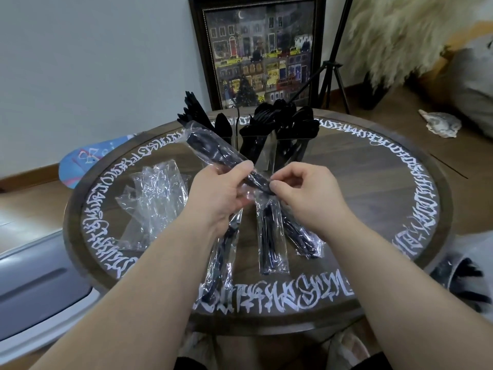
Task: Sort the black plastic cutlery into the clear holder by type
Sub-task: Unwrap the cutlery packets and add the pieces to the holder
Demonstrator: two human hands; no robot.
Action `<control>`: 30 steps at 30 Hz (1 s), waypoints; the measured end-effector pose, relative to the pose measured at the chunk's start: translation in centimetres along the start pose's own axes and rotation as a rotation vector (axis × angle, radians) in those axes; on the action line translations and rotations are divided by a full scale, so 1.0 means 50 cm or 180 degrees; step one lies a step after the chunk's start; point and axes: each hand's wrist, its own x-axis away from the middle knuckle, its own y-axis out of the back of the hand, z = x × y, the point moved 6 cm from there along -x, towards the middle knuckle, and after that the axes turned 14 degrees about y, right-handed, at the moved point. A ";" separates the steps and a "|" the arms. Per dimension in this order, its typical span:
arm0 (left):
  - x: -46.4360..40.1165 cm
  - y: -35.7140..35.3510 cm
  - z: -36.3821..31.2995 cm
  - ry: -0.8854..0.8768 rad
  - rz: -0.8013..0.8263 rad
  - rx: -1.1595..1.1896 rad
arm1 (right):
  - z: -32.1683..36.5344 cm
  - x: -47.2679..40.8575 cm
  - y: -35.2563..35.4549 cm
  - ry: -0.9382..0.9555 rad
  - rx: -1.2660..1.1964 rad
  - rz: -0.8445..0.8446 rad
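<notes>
Above the table's middle I hold a clear plastic packet of black cutlery point(213, 150), slanting up to the left. My left hand point(218, 190) grips its lower part. My right hand point(301, 190) pinches the packet's near end with thumb and forefinger. Three more sealed cutlery packets point(269, 236) lie on the table under my hands, pointing toward me. The clear holder point(269, 150) stands at the far middle of the table, with black knives, forks and spoons upright in its compartments.
A heap of empty clear wrappers point(154, 198) lies on the left of the round wooden table point(373, 182) with white lettering round its rim. A framed picture point(261, 52) and a tripod point(333, 65) stand behind the table. A grey case point(40, 287) sits at the left.
</notes>
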 end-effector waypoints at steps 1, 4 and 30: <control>0.000 -0.001 0.000 -0.0001 0.0023 -0.0035 | 0.004 -0.003 -0.001 0.0053 0.0095 -0.0006; -0.005 -0.003 0.002 0.0041 0.0078 -0.0120 | 0.008 -0.012 -0.002 0.0124 0.0229 -0.0042; -0.009 -0.003 -0.021 -0.0830 -0.0340 -0.0360 | -0.017 -0.016 0.004 -0.0635 -0.0585 -0.0265</control>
